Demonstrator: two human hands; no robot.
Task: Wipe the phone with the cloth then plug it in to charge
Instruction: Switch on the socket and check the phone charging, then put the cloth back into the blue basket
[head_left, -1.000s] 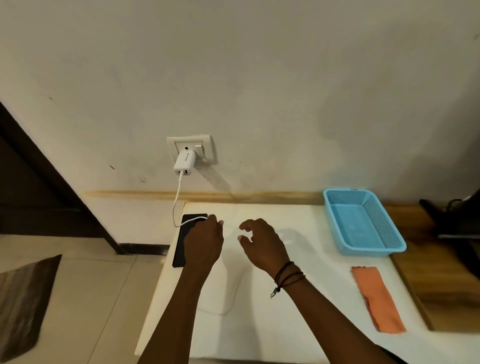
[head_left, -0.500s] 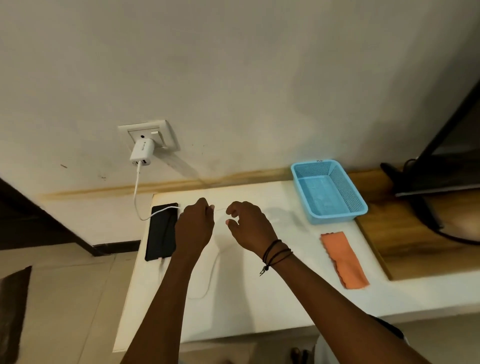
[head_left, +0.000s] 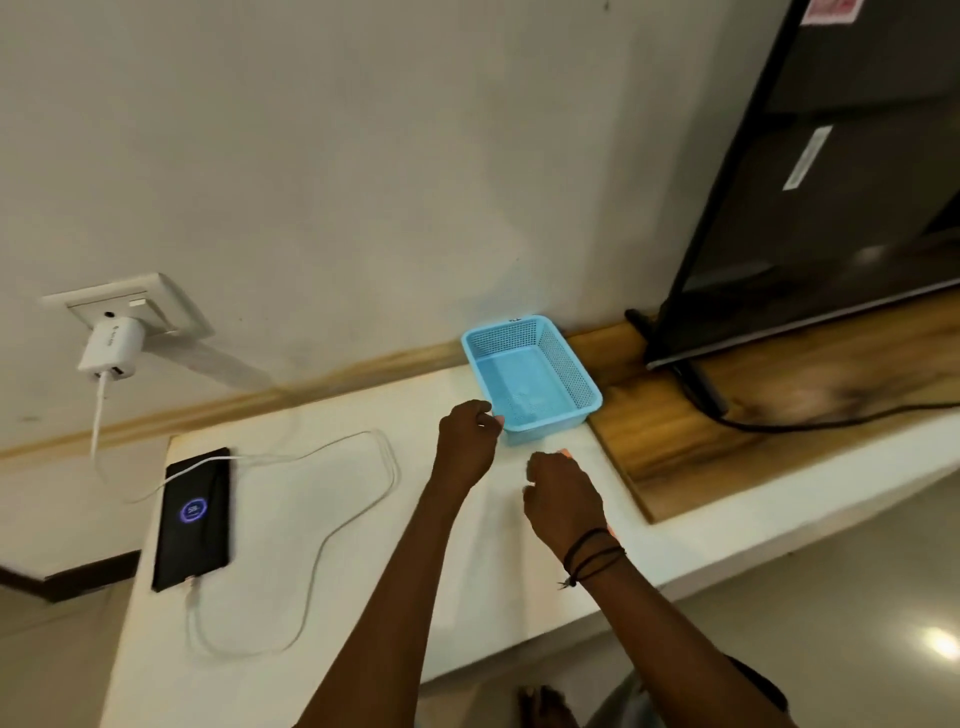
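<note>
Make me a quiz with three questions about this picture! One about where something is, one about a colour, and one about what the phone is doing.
1. Where does the phone lie?
A. In the basket
B. On the white table, at its left end
C. On the wooden board

2. What colour is the basket?
A. Red
B. Blue
C. Black

3. What is the phone's state?
A. Screen lit, cable plugged in
B. Screen dark, no cable
C. Held in a hand

Answers:
1 B: it lies flat on the white table, below the wall charger.
2 B: its mesh walls are light blue.
3 A: a glowing ring shows on the screen and the white cable enters its near end.
</note>
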